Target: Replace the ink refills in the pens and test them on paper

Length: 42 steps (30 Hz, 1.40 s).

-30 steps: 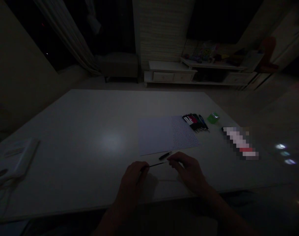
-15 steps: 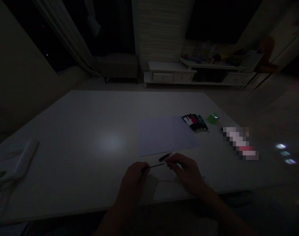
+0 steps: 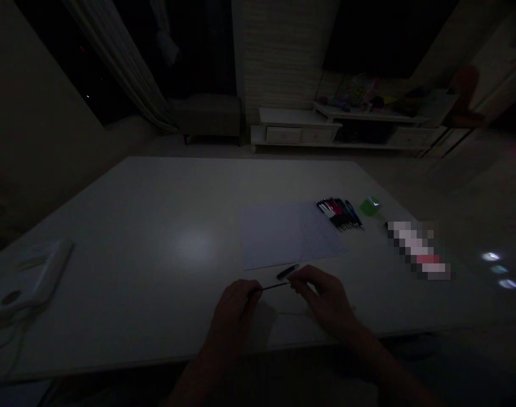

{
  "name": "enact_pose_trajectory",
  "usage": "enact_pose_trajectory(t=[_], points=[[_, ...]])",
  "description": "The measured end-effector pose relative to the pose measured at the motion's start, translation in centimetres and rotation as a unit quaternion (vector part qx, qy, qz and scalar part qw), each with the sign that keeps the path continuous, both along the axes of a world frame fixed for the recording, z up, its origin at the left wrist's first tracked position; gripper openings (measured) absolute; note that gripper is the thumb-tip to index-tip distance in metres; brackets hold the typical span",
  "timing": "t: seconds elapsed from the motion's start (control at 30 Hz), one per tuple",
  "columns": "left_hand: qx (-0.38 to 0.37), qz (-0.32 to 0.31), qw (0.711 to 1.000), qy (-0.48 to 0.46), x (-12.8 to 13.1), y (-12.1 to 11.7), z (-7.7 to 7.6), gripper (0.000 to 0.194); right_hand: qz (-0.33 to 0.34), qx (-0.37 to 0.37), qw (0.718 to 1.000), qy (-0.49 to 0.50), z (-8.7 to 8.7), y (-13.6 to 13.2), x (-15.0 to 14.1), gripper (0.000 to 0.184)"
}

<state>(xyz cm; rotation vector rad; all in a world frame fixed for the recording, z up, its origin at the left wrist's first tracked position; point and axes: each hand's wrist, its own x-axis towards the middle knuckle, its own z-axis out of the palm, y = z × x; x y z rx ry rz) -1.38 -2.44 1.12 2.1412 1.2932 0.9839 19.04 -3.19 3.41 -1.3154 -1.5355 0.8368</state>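
Right, the thin dark stick [image 3: 274,286] is up off the table [image 3: 113,226], held level between two hands just in front of the near edge. The left hand [image 3: 237,299] has it clasped, fingers curled round one end. Across the gap, the right hand [image 3: 324,295] pinches in at the other end, thumb and finger together on the tip; how hard they press, the gloom doesn't show.

And how far along is it? Partway, by the look of things. The stick is out in the open, and a short black pen piece [image 3: 287,271] lies loose on the table, just beyond the right fingertips and below the paper [image 3: 270,232]. The two are apart, so whatever joining there may be is not done here. Whether anything is tucked inside the left palm, nobody can tell from this angle.

Over on the paper, writing covers the right part, while the left part looks blank. A row of pens [image 3: 340,215] lies side by side at its far right corner, all out of the hands' reach for now, with a small green box [image 3: 370,206] just beside them.
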Motion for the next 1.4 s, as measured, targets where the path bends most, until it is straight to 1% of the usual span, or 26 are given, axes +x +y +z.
enact_pose_trajectory(t=[0.23,0.4,0.47,0.5,0.57,0.6,0.63,0.77,0.87,0.93,1.0,1.07,1.13,1.2,1.3,1.4], points=[[-0.008,0.003,1.0,-0.004,0.1,-0.1,-0.2,0.012,-0.001,0.007,1.0,0.003,0.0,0.1,0.0,0.009],[0.016,-0.011,1.0,-0.006,0.6,-0.4,-0.4,0.013,0.031,0.034,0.999,-0.011,-0.2,-0.3,-1.0,0.009],[0.025,-0.017,1.0,-0.001,0.8,-0.4,-0.5,0.012,0.042,0.032,0.998,-0.02,-0.3,-0.3,-1.1,0.01],[0.024,-0.021,0.999,0.003,0.9,-0.4,-0.5,0.012,0.051,0.022,0.998,-0.025,-0.5,-0.3,-1.0,0.015],[0.012,-0.023,1.0,0.008,1.0,-0.4,-0.6,0.012,0.069,0.002,0.997,-0.046,-0.8,0.2,-0.3,0.031],[0.006,-0.019,1.0,0.008,1.0,-0.3,-0.5,0.012,0.073,0.002,0.995,-0.066,-1.1,0.5,0.1,0.036],[0.0,-0.014,1.0,0.006,1.0,-0.3,-0.5,0.012,0.069,0.011,0.993,-0.091,-1.4,0.9,0.6,0.038],[-0.003,-0.005,1.0,-0.001,0.8,-0.1,-0.3,0.012,-0.008,0.068,0.977,-0.203,-2.8,2.8,2.0,0.019],[0.007,0.001,1.0,-0.004,0.6,0.0,-0.2,0.012,-0.018,0.079,0.968,-0.236,-3.2,3.4,2.3,0.011],[0.011,0.007,1.0,-0.002,0.4,0.0,0.0,0.012,-0.017,0.058,0.971,-0.23,-2.8,3.3,2.6,0.01],[0.019,0.01,1.0,-0.001,0.1,0.1,0.0,0.012,-0.032,0.02,0.979,-0.201,-2.1,2.8,3.0,0.012],[0.024,0.015,1.0,-0.001,-0.1,0.3,0.0,0.012,-0.05,-0.002,0.984,-0.168,-1.3,2.1,3.4,0.013],[0.026,0.016,1.0,-0.001,-0.2,0.3,0.0,0.012,-0.055,0.008,0.987,-0.15,-0.7,1.5,3.6,0.013],[0.029,0.017,0.999,-0.001,-0.3,0.3,-0.1,0.011,-0.045,0.028,0.988,-0.142,-0.3,1.1,3.5,0.012],[0.037,0.016,0.999,0.003,-0.2,0.3,-0.2,0.011,-0.027,0.048,0.99,-0.133,0.1,0.9,3.0,0.01],[0.031,0.011,0.999,0.013,-0.1,0.2,-0.2,0.011,-0.015,0.053,0.991,-0.123,0.5,0.9,2.6,0.009]])
